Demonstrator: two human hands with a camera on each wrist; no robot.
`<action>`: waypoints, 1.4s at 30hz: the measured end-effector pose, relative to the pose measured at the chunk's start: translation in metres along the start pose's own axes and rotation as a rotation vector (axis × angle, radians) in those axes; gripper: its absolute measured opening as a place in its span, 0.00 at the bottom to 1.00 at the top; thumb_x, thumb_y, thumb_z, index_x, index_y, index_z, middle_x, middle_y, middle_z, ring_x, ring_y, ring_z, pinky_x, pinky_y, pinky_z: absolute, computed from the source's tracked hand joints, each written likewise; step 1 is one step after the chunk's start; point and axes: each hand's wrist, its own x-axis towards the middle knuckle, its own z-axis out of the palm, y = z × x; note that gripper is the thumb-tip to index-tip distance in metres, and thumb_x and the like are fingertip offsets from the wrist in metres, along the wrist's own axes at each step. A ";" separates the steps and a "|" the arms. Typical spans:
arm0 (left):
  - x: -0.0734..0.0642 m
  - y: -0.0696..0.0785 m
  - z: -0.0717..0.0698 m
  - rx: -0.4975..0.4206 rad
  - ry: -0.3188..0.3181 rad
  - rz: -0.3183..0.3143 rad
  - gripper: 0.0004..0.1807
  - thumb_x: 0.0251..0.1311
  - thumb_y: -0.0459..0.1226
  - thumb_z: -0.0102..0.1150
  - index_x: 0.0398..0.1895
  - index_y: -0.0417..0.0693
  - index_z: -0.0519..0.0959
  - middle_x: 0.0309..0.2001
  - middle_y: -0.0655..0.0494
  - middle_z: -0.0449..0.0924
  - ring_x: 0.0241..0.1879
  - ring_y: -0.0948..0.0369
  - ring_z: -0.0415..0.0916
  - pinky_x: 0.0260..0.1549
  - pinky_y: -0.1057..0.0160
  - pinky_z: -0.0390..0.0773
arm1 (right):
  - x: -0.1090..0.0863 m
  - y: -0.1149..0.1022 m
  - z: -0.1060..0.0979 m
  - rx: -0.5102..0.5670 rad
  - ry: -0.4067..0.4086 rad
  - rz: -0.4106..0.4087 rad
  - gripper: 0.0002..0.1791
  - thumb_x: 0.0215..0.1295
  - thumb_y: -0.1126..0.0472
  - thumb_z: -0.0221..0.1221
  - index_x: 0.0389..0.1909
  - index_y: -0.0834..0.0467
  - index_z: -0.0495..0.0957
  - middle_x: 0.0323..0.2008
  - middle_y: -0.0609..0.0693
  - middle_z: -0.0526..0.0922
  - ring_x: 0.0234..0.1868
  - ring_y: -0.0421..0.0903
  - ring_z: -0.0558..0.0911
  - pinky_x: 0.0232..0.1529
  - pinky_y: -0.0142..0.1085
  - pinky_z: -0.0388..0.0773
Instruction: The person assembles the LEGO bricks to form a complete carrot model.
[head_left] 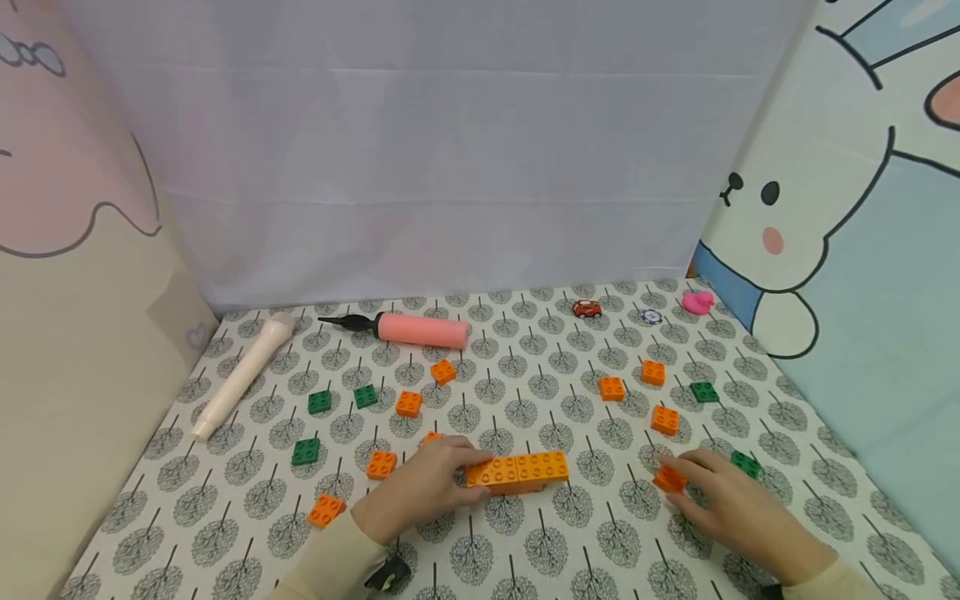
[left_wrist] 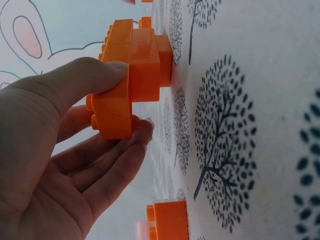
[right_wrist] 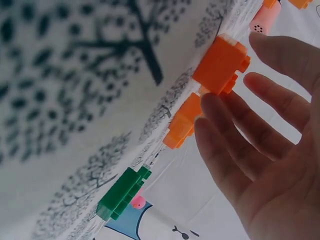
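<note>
My left hand [head_left: 423, 485] pinches the left end of an orange toy-brick assembly [head_left: 528, 472], thumb on the near side and fingers behind. In the left wrist view, the studded top layer of the assembly [left_wrist: 120, 45] sits over smaller orange bricks stepping down to the cloth. My right hand [head_left: 723, 500] reaches around a square orange brick [head_left: 670, 478], fingers loosely extended. The right wrist view puts the fingertips beside this brick [right_wrist: 220, 65], the thumb apart from it; whether the fingers touch it I cannot tell. A green brick [head_left: 746, 464] lies just beyond that hand.
Loose orange bricks [head_left: 408, 404] and green bricks [head_left: 305, 452] lie on the tree-patterned cloth [head_left: 517, 533], left and right. Farther back are a pink pump [head_left: 422, 330], a pale tube [head_left: 243, 375], a red toy car [head_left: 587, 309], a blue-white disc [head_left: 651, 317] and a pink duck [head_left: 697, 302].
</note>
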 end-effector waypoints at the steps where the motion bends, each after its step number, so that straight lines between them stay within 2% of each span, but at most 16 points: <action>1: 0.000 0.000 0.000 0.003 -0.001 -0.003 0.26 0.57 0.46 0.71 0.59 0.51 0.82 0.44 0.61 0.82 0.40 0.69 0.74 0.42 0.66 0.79 | 0.000 0.001 0.001 0.009 -0.004 0.008 0.25 0.56 0.56 0.72 0.56 0.51 0.82 0.45 0.42 0.81 0.42 0.43 0.81 0.38 0.40 0.82; 5: 0.000 0.000 -0.002 -0.005 -0.005 -0.017 0.26 0.57 0.47 0.71 0.59 0.51 0.81 0.45 0.61 0.82 0.41 0.69 0.75 0.43 0.65 0.80 | 0.000 0.003 0.002 0.052 -0.009 0.012 0.22 0.55 0.58 0.72 0.53 0.50 0.83 0.45 0.42 0.80 0.41 0.42 0.81 0.39 0.41 0.83; 13: -0.001 0.000 -0.004 -0.024 -0.002 -0.030 0.26 0.57 0.46 0.71 0.59 0.50 0.81 0.44 0.62 0.82 0.39 0.69 0.73 0.41 0.66 0.79 | 0.006 0.003 0.002 0.066 -0.037 0.040 0.20 0.58 0.57 0.70 0.53 0.49 0.84 0.44 0.42 0.81 0.42 0.43 0.82 0.41 0.44 0.83; 17: -0.002 0.000 -0.004 -0.034 -0.002 -0.030 0.26 0.57 0.45 0.71 0.59 0.49 0.81 0.44 0.62 0.82 0.39 0.69 0.73 0.42 0.67 0.79 | 0.008 0.002 0.002 0.074 -0.010 0.023 0.19 0.59 0.59 0.70 0.53 0.50 0.84 0.45 0.41 0.82 0.43 0.43 0.82 0.42 0.43 0.83; 26: -0.002 -0.001 -0.003 -0.036 -0.019 -0.029 0.25 0.57 0.46 0.71 0.59 0.51 0.82 0.46 0.62 0.82 0.42 0.68 0.75 0.45 0.64 0.79 | 0.027 -0.014 -0.003 0.115 0.105 -0.243 0.26 0.53 0.66 0.72 0.56 0.51 0.83 0.50 0.47 0.82 0.47 0.48 0.82 0.40 0.40 0.84; 35: -0.002 -0.002 -0.001 -0.047 -0.017 -0.010 0.26 0.56 0.45 0.71 0.59 0.50 0.82 0.45 0.61 0.83 0.39 0.70 0.74 0.40 0.68 0.78 | 0.063 -0.046 -0.006 0.218 0.128 -0.484 0.32 0.53 0.70 0.71 0.61 0.51 0.80 0.51 0.46 0.79 0.46 0.41 0.79 0.40 0.32 0.81; 37: -0.001 -0.003 0.000 -0.043 -0.017 -0.005 0.26 0.57 0.45 0.71 0.59 0.50 0.81 0.45 0.61 0.82 0.39 0.70 0.74 0.41 0.68 0.78 | 0.069 -0.052 -0.003 0.233 0.133 -0.521 0.30 0.54 0.70 0.71 0.60 0.52 0.81 0.50 0.46 0.80 0.46 0.41 0.79 0.40 0.32 0.81; 42: 0.000 -0.001 0.000 -0.028 -0.012 -0.009 0.26 0.57 0.46 0.71 0.59 0.49 0.81 0.46 0.60 0.83 0.41 0.69 0.74 0.43 0.67 0.78 | 0.076 -0.059 0.002 0.239 0.125 -0.550 0.28 0.55 0.67 0.70 0.59 0.53 0.81 0.50 0.46 0.81 0.47 0.43 0.80 0.45 0.37 0.83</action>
